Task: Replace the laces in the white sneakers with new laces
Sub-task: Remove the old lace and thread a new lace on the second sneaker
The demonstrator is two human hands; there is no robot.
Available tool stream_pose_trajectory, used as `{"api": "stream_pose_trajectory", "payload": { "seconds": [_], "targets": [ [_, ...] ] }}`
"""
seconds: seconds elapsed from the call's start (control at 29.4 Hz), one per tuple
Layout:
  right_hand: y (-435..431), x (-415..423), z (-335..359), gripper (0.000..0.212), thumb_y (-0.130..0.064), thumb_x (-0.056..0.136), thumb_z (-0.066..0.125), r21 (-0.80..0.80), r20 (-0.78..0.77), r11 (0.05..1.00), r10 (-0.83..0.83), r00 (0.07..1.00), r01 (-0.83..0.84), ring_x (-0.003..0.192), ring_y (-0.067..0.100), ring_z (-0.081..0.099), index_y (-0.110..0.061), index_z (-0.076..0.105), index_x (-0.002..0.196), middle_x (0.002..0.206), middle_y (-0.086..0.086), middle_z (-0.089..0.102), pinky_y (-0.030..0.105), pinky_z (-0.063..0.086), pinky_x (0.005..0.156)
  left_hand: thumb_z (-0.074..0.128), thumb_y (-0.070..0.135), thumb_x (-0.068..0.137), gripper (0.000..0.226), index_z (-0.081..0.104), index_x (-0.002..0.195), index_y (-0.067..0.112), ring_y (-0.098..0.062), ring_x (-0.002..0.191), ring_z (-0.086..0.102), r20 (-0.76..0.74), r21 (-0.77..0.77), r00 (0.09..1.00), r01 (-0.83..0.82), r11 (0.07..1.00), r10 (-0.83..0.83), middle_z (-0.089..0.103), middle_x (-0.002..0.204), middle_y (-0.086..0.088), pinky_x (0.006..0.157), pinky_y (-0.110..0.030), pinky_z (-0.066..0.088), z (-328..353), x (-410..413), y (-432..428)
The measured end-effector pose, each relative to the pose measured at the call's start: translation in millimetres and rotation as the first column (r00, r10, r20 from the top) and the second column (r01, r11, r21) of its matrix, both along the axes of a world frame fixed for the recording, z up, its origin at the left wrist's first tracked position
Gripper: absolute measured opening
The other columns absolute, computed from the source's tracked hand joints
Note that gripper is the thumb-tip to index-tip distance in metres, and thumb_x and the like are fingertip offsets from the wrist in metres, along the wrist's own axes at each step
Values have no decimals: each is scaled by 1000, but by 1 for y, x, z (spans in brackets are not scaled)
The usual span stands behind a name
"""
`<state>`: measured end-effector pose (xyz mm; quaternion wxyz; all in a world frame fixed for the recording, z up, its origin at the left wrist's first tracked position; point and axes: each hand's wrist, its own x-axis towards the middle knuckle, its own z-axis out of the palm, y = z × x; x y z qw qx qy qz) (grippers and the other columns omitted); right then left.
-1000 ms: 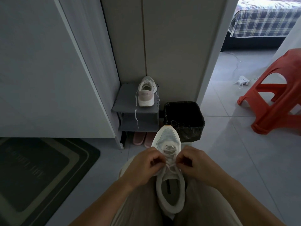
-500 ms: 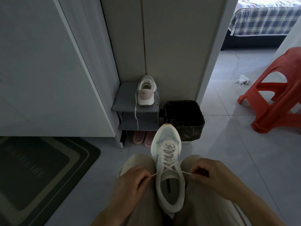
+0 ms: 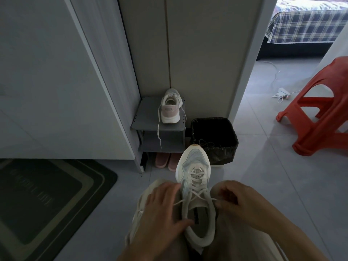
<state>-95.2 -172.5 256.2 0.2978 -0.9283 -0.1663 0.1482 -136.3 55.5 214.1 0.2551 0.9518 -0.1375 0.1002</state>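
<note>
A white sneaker point(image 3: 195, 187) lies between my knees, toe pointing away, with a white lace point(image 3: 196, 182) crossed through its eyelets. My left hand point(image 3: 163, 210) rests with spread fingers on the shoe's left side, thumb at the collar; the left lace end lies loose beside its fingertips. My right hand point(image 3: 237, 202) is curled and pinches the right lace end at the shoe's top eyelet. A second white sneaker point(image 3: 171, 108) with a pink heel stands on a grey shelf point(image 3: 145, 119), one lace dangling over the edge.
A black lined bin point(image 3: 214, 140) stands just beyond the shoe's toe. Pink slippers point(image 3: 165, 161) sit under the shelf. A red plastic stool point(image 3: 316, 113) is at the right, a dark doormat point(image 3: 47, 200) at the left, a charger and cable point(image 3: 281, 93) on the floor behind.
Both hands drew back from the middle eyelets, pulling the lace ends outward. My left hand has since let go of its lace end and moved onto the shoe's side.
</note>
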Motion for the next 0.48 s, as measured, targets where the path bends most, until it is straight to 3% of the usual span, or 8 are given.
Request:
{"api": "stream_pose_trajectory", "payload": {
  "seconds": [0.07,0.14,0.2,0.27,0.34,0.37,0.41,0.48],
  "targets": [
    [10,1,-3,14,-42,86,56,39,-3,999,-31,1000,31,82,0,55,-34,49,96,95,-16,56,16,48,77,73,62,52,86,36,122,28,-6,115,45,-24,119,999,30,992,-27,44,123,14,90,-22,38,2,8,-20],
    [21,-1,0,31,-50,82,58,118,-55,989,-87,995,93,90,0,55,-37,44,106,107,-14,54,20,49,85,72,49,59,57,47,105,26,-4,86,61,-11,98,998,68,993,-67,54,105,11,67,-10,44,5,14,-31],
    [32,-9,-1,67,-64,70,61,52,-91,993,-105,990,110,110,4,50,-33,38,125,124,-11,47,24,41,102,53,37,75,19,45,89,28,3,70,53,88,42,994,54,998,-58,47,93,16,56,-6,37,2,24,-32],
    [45,-19,-9,82,-55,81,57,-135,-17,987,-85,996,81,132,10,33,-27,12,144,145,-5,30,22,23,110,47,32,78,9,43,84,27,2,69,49,183,50,981,64,997,-72,45,91,15,55,-5,36,1,23,-33],
    [55,-14,-18,77,-43,92,46,-119,41,978,-167,985,171,134,8,31,-25,-6,145,151,-5,23,18,24,107,50,27,79,9,44,84,22,0,77,50,247,-44,964,115,992,-101,46,96,11,56,-8,42,-2,27,-38],
    [61,-5,-16,70,-39,94,43,-82,39,971,-221,974,224,130,8,37,-26,-4,145,148,-6,30,17,28,104,51,26,80,9,46,85,20,-1,82,51,220,-135,971,123,983,-92,48,99,10,58,-10,44,4,34,-40],
    [62,-5,-18,62,-35,95,43,26,-8,962,-271,963,271,125,8,44,-28,7,145,142,-8,39,16,34,99,51,28,83,11,50,88,18,-3,87,53,142,-379,988,116,918,-67,52,103,9,63,-12,46,-1,34,-37],
    [65,45,-9,42,-29,92,41,363,85,890,-327,941,276,114,4,53,-44,28,129,119,-19,51,8,41,86,54,41,82,36,60,104,13,-16,101,60,-158,-803,983,-73,591,-93,64,112,-2,84,-28,50,16,78,-13]
  ]
}}
